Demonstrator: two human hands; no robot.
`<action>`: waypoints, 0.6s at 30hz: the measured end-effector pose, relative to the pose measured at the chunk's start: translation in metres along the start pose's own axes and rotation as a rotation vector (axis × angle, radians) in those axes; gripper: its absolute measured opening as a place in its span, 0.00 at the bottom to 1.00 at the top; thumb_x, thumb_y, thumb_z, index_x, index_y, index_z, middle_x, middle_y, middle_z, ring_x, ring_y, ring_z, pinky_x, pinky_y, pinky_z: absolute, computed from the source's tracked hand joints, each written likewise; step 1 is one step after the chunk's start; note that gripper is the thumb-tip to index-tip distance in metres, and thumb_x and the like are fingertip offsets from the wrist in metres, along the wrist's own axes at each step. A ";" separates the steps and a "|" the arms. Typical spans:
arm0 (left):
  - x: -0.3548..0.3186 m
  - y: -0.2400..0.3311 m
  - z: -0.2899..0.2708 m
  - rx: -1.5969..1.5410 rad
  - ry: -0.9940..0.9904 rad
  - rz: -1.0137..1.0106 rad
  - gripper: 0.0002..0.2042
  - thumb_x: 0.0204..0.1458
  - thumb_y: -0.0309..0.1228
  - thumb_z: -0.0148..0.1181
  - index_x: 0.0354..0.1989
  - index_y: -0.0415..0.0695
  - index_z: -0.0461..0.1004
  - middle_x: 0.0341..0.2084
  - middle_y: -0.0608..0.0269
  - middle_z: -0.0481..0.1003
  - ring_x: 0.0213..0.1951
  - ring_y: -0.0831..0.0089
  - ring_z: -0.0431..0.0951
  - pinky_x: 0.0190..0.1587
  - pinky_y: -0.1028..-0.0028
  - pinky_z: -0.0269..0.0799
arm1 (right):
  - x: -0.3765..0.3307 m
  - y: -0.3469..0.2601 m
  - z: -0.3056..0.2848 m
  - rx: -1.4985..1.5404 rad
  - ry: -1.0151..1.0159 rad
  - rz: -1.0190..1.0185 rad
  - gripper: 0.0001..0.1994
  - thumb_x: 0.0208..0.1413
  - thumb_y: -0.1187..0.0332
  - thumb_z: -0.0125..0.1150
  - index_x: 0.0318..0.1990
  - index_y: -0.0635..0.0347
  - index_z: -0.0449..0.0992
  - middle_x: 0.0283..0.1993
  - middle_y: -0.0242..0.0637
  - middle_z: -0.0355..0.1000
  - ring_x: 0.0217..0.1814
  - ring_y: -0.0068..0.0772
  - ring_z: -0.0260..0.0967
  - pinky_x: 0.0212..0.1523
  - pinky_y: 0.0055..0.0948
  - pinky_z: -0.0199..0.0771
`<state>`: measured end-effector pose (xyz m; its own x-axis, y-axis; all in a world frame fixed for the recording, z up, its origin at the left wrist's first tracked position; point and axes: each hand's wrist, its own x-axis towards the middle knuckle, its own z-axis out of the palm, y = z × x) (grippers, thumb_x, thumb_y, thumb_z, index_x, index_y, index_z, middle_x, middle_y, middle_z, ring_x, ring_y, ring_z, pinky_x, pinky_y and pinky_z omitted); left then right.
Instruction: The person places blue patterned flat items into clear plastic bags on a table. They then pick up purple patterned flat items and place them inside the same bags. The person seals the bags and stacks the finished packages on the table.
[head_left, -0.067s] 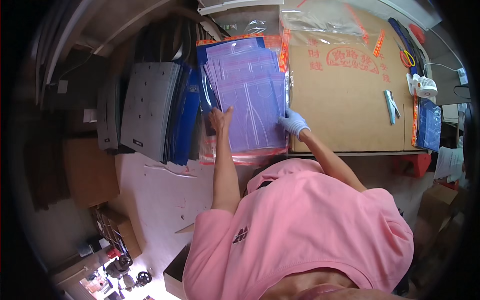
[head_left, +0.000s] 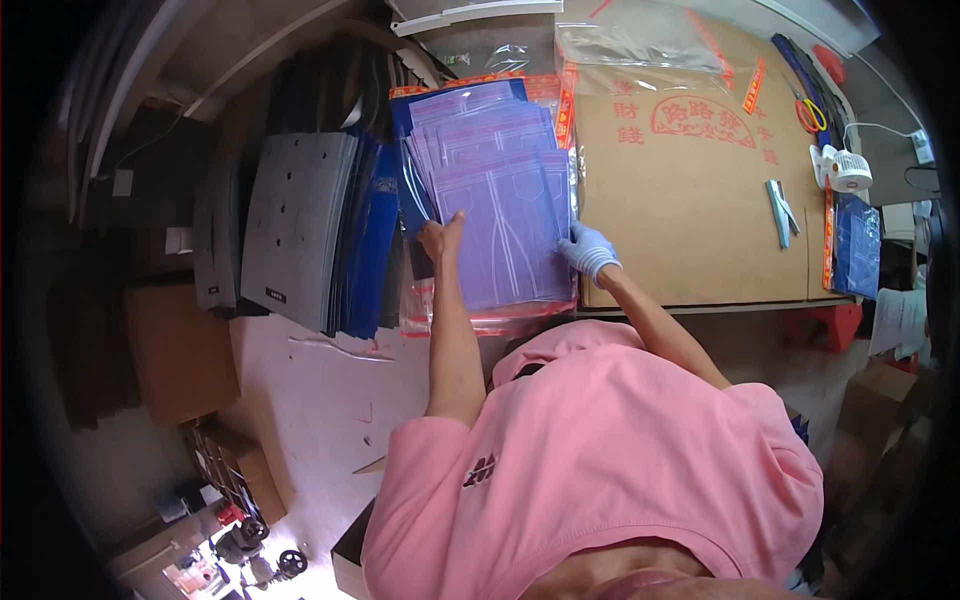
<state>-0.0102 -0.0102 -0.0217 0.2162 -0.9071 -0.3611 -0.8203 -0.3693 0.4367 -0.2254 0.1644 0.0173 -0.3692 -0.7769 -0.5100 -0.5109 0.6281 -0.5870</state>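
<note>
A fanned stack of purple sheets printed with white jeans outlines lies over clear plastic bags with red-orange edges. My bare left hand grips the stack's left edge, thumb on top and the other fingers mostly hidden at the side. On the right edge, my right hand in a pale knit glove is closed around the sheets' border, its fingertips partly out of sight. Dark blue sheets show beneath the stack on the left and at its top.
Grey boards and blue folders stand to the left. A brown cardboard sheet covers the table to the right, with a light-blue cutter on it. Scissors and a white clip fan sit at the far right.
</note>
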 end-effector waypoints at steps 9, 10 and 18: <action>0.042 -0.004 0.002 -0.008 -0.069 0.161 0.43 0.28 0.52 0.69 0.46 0.27 0.64 0.45 0.36 0.68 0.48 0.49 0.70 0.51 0.62 0.65 | 0.010 -0.006 0.012 0.017 0.000 0.025 0.22 0.47 0.58 0.51 0.49 0.59 0.66 0.43 0.54 0.70 0.46 0.56 0.66 0.47 0.42 0.65; 0.041 -0.001 0.005 -0.044 -0.067 0.151 0.43 0.28 0.51 0.70 0.46 0.26 0.63 0.45 0.35 0.67 0.49 0.49 0.70 0.51 0.63 0.65 | 0.011 -0.005 0.011 0.013 0.000 0.033 0.22 0.47 0.58 0.51 0.49 0.59 0.67 0.43 0.55 0.70 0.46 0.56 0.66 0.47 0.42 0.65; 0.059 -0.003 -0.006 -0.242 -0.162 0.240 0.42 0.29 0.44 0.72 0.47 0.23 0.60 0.45 0.35 0.67 0.46 0.53 0.72 0.49 0.66 0.67 | 0.011 -0.011 0.014 0.009 -0.007 0.024 0.22 0.48 0.56 0.50 0.46 0.63 0.68 0.43 0.56 0.69 0.47 0.55 0.66 0.49 0.43 0.64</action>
<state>0.0082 -0.0640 -0.0393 -0.0690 -0.9371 -0.3422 -0.6847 -0.2050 0.6994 -0.2123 0.1497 0.0095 -0.3755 -0.7616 -0.5281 -0.4952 0.6465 -0.5803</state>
